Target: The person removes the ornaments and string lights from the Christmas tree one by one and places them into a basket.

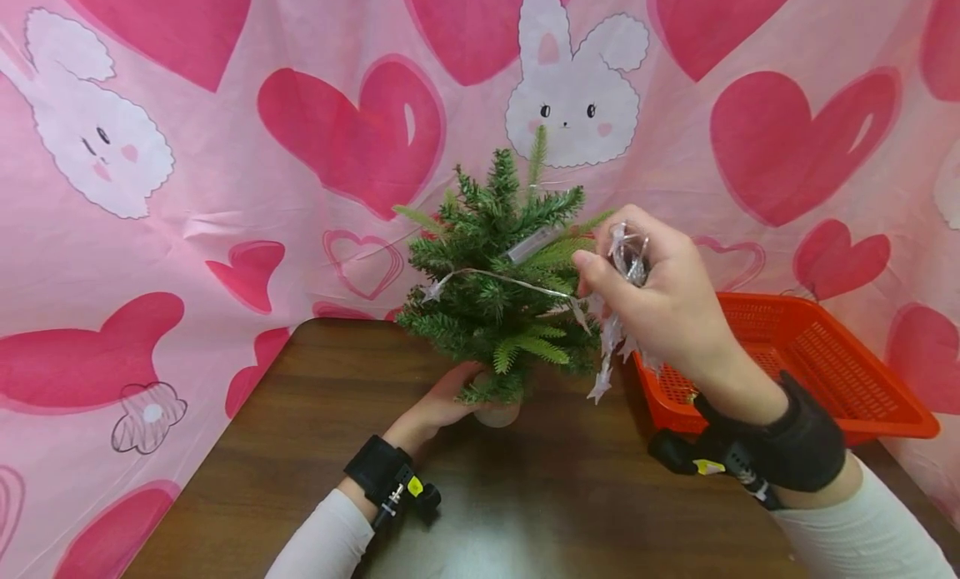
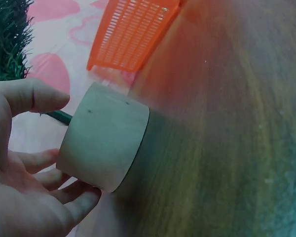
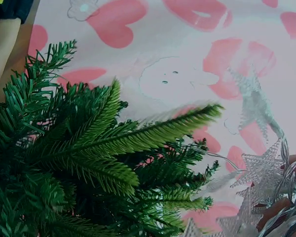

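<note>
A small artificial Christmas tree [image 1: 487, 312] stands on the table, its pale round base [image 2: 106, 136] held by my left hand [image 1: 450, 396]. In the left wrist view, the thumb and fingers of that hand bend around the base's upper edge. To the right of the branches, my right hand [image 1: 663, 291] grips a bunched string of star lights [image 1: 611, 333]. Clear stars [image 3: 261, 170] dangle below it. One strand with a star [image 1: 435, 290] runs across the front of the tree to its left side. A clear oblong case [image 1: 534, 244] lies among the upper branches.
An orange-red plastic basket [image 1: 810, 354] stands on the brown wooden table [image 1: 300, 446], to the right of the tree. Behind everything hangs a pink cloth [image 1: 480, 104] with hearts and rabbits. Each wrist wears a black strap [image 1: 378, 471] with a small device.
</note>
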`<state>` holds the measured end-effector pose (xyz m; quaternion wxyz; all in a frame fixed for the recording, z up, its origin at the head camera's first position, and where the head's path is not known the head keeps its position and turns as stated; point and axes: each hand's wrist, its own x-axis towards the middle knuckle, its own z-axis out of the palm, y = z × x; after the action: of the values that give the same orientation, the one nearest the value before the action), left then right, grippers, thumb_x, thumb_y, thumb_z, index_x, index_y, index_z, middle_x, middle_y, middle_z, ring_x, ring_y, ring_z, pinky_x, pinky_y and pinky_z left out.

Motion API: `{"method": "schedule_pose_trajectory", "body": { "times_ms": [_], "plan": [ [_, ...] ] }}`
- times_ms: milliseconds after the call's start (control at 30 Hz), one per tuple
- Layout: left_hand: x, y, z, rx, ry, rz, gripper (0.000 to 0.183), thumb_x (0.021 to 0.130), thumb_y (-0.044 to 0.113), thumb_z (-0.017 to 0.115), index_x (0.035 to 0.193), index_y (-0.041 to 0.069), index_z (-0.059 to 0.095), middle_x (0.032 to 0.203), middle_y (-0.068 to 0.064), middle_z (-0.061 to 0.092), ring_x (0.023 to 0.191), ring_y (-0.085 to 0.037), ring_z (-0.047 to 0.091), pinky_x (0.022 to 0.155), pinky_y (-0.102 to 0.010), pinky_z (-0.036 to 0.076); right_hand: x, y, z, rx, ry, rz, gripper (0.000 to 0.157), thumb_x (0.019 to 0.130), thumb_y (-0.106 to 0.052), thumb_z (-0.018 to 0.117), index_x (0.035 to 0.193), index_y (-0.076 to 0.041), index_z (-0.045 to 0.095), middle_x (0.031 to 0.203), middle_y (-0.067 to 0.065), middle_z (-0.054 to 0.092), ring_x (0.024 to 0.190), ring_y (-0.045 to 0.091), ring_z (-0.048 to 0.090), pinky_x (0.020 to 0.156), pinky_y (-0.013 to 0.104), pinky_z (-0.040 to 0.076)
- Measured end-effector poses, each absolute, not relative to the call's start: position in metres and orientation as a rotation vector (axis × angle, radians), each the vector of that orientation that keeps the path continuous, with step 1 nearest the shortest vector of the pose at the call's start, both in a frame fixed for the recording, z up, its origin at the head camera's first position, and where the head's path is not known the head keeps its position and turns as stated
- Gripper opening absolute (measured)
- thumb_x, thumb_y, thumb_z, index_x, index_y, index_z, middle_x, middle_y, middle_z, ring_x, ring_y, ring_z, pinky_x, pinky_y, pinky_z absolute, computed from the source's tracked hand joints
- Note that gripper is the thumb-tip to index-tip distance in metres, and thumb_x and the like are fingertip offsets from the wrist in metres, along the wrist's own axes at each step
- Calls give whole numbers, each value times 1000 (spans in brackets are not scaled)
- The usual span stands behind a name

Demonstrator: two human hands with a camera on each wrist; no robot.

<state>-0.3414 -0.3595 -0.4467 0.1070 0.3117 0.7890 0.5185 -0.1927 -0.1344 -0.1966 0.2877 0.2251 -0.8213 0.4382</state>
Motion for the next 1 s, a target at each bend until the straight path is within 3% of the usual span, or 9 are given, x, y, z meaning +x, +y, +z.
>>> {"method": "schedule_pose_trajectory", "body": {
  "times_ms": [167, 333, 533, 1000],
  "plan": [
    [-345, -357, -447, 811, 2363, 1452, 61, 84, 28, 70, 137, 10, 46, 138, -10, 47, 130, -29, 38, 104, -50, 32, -197, -137, -200, 583, -2271, 935, 14, 87, -24, 66, 96, -15, 59, 68, -1, 58, 56, 12, 52, 49, 25, 44],
    [-348, -354, -448, 791, 2369, 1449, 66, 81, 27, 72, 139, 10, 44, 136, -11, 50, 128, -29, 41, 102, -50, 34, -201, -138, -203, 610, -2334, 857, 11, 85, -29, 69, 91, -21, 65, 71, -5, 61, 60, 9, 54, 51, 25, 47],
    [-350, -352, -449, 807, 2371, 1469, 65, 80, 24, 73, 137, 9, 45, 135, -11, 51, 127, -29, 42, 102, -50, 34, -204, -138, -203, 582, -2479, 804, 19, 82, -38, 71, 92, -22, 68, 66, -5, 60, 55, 12, 53, 49, 27, 46],
    [-342, -352, -437, 821, 2371, 1443, 63, 82, 16, 71, 137, 2, 43, 133, -20, 50, 124, -35, 45, 98, -52, 37, -209, -141, -201, 550, -2631, 629, 12, 80, -32, 73, 76, -22, 68, 64, -7, 62, 61, 12, 55, 52, 28, 46]
  ]
}}
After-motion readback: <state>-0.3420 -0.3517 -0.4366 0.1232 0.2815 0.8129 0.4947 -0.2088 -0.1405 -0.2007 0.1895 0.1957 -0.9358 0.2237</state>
